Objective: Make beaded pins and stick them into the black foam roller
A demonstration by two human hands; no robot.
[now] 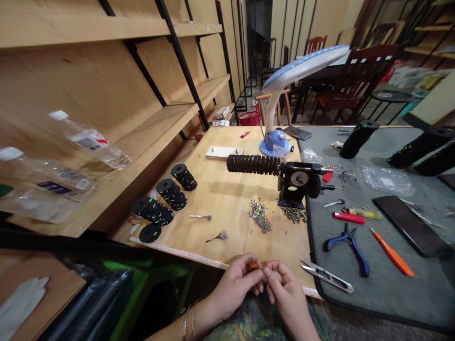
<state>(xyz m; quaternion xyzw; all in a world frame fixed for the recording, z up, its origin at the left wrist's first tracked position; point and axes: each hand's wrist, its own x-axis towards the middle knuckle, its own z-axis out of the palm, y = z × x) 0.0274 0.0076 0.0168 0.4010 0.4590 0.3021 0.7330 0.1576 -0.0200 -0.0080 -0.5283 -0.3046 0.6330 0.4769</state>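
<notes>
Watching the head camera, I have the left hand (pixel 232 289) and the right hand (pixel 287 296) close together at the near edge of the worktop (pixel 227 203). What's in the left?

Its fingers are closed in a pinch on a small orange-and-black bundle (pixel 253 266), which sits between the two hands, just above the edge and a tape measure (pixel 177 251).

Is the right hand gripping it too?

I can't tell from here. Its fingers are curled and meet the bundle's side, but I can't see whether they hold it or anything finer.

What's within reach?

Nearest the right hand lie steel thread snips (pixel 326 276) on a grey mat (pixel 391 293), with blue-handled pliers (pixel 350 248) beyond them. Ahead, I see a loose pile of coloured beads (pixel 259 215) and a clamped hand winder (pixel 298 180) carrying a black coil (pixel 253 164).

And to the left?

Stacks of black spools (pixel 152 210) stand on the worktop, well away from both hands.
</notes>
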